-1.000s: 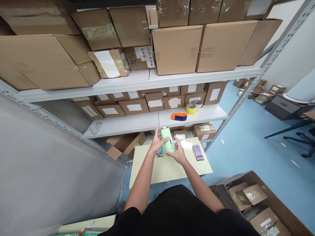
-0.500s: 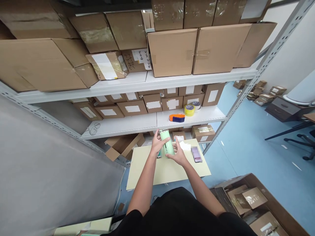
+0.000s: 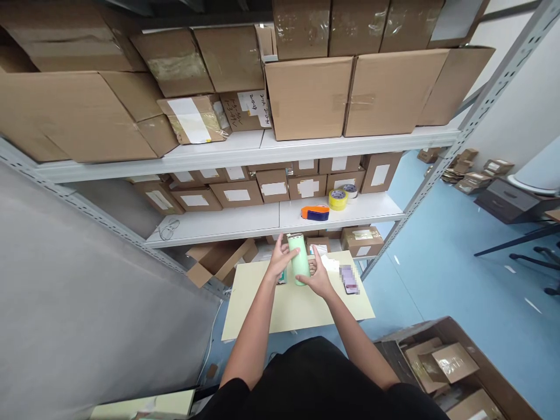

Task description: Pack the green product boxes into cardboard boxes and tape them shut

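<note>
A mint-green tumbler point(image 3: 299, 263) with a clear-looking lid is held above the pale yellow table point(image 3: 258, 303), tilted slightly. My left hand point(image 3: 280, 259) grips its upper left side, thumb across the front. Low on the right side, my right hand point(image 3: 319, 277) has its thumb near the base and its fingers curled behind. Partly hidden behind my left hand lies a small teal item point(image 3: 282, 276). White paper point(image 3: 330, 263) and a blurred purple phone-like object point(image 3: 349, 280) rest on the table to the right.
A metal rack holds cardboard boxes point(image 3: 306, 99) on several levels. On the middle shelf point(image 3: 258, 221) are yellow tape point(image 3: 338, 199) and an orange-and-blue tool point(image 3: 315, 213). An open carton point(image 3: 221, 262) stands left of the table; a large box point(image 3: 494, 361) with cartons sits lower right.
The tumbler has been turned between my hands: dark lettering that faced me is now out of sight. Both hands still hold it at nearly the same spot.
</note>
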`<state>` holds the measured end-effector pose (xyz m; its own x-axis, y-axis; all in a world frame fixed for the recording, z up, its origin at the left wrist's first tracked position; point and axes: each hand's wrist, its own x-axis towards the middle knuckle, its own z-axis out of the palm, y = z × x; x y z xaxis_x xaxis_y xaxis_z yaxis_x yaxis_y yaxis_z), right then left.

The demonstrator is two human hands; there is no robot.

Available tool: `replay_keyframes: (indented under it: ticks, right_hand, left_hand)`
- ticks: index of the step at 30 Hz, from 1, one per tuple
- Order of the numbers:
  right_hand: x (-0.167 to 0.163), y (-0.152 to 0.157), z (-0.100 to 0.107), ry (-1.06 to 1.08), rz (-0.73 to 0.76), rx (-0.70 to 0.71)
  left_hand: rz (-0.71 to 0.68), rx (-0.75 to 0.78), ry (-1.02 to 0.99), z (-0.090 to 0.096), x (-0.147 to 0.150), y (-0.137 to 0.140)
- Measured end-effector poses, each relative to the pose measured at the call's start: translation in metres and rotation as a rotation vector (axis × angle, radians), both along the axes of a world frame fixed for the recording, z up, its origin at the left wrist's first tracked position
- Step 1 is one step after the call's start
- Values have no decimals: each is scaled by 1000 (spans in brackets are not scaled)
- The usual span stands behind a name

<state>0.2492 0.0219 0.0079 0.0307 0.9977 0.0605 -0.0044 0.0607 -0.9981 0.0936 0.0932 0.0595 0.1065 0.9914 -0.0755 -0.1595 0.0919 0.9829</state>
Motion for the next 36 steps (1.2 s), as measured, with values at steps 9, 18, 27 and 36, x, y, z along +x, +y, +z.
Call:
replay_keyframes:
  ticks: [9,18,27,36]
  right_hand:
    - [-5,4,-2,15,64,-24]
    - [-24,12,-19,-16,63,-53]
    - [-62,26,-32,-102,20,-106]
    - [-100,36,-20,-276,-122,-57]
  left_hand:
    - [-23,-14,-89,-8,-6,0]
    - [-14,-83,-128,-28,-21,8]
    - [-99,-120,-118,-45,-68,32]
    - [-253,-115,-205,-41,-108,51]
